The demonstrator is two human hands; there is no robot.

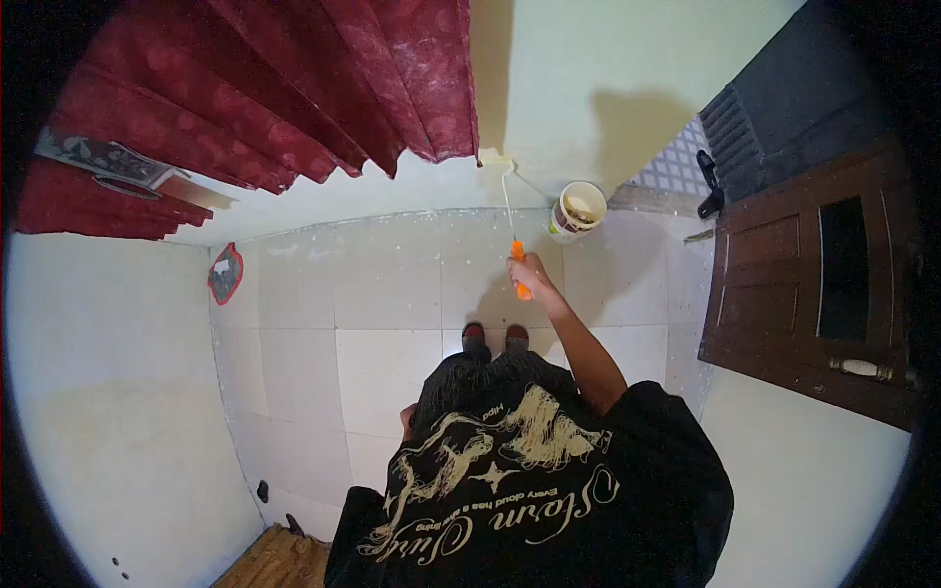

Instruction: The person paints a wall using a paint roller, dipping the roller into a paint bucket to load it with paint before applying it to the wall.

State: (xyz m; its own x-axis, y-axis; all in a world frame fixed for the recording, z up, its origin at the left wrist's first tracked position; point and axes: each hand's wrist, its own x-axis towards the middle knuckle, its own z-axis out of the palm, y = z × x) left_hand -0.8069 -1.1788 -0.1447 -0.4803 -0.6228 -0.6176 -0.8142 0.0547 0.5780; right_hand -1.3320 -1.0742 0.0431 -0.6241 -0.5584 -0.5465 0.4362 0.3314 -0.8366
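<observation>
Several whitish, flecked floor tiles [387,377] met the cream-coloured wall [569,78] I viewed remotely. The right hand [528,273] had fingers clamped around an orange-handled paint roller [519,251], its head against that wall, between a dark-red patterned curtain [294,88] and a white cylindrical bucket [564,229]. I couldn't tell the mostly hidden left hand's [407,419] finger state.

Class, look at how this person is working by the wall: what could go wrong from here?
The red curtain hangs right beside the head of the paint roller in the right hand, so a sideways swing might smear it.

The open bucket stands on the floor close to the roller; a knock could tip it.

Drips could also mark the uncovered tiles, which show pale specks near the wall.
</observation>
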